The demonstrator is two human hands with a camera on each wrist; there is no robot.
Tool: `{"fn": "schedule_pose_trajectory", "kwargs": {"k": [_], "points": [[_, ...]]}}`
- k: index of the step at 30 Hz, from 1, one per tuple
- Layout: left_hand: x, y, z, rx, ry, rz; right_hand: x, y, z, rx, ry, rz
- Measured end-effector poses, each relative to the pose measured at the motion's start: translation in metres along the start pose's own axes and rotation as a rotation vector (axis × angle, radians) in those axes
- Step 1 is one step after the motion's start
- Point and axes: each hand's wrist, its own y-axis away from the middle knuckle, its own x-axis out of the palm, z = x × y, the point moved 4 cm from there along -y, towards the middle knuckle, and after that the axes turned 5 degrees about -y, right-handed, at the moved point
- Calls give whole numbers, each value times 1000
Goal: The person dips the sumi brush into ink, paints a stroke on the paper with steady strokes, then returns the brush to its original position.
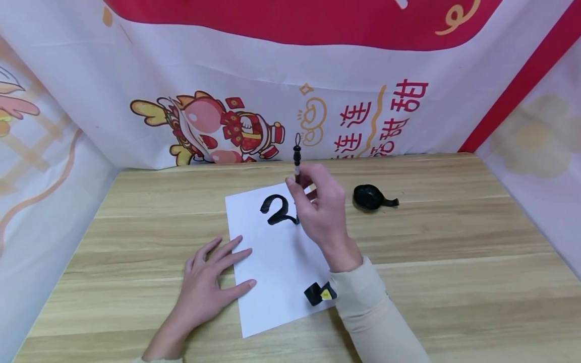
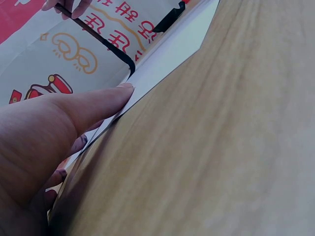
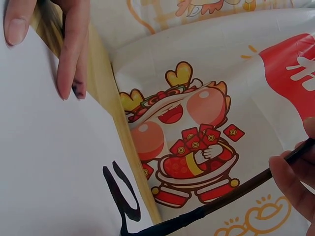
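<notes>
Before me, the paper (image 1: 274,267) lies on the worktop (image 1: 454,242), a small object (image 1: 313,294) near its near right corner. A dish (image 1: 368,197) sits to its right; a cloth (image 1: 272,65) hangs behind.

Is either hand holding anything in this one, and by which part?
The right hand pinches the calligraphy brush by its handle, above the bristles. The left hand holds nothing; it only touches the white paper.

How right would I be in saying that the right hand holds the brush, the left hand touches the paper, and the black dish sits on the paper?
Not quite: the black dish is not on the paper; the head view shows it on the table, to the paper's right. The right hand does hold the brush, and the left hand does touch the paper.
</notes>
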Motion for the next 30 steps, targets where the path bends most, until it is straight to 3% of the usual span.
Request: {"fn": "schedule_pose_trajectory", "kwargs": {"k": [30], "points": [[1, 0, 0, -20, -1, 14, -3, -1, 1, 42, -23, 10]]}}
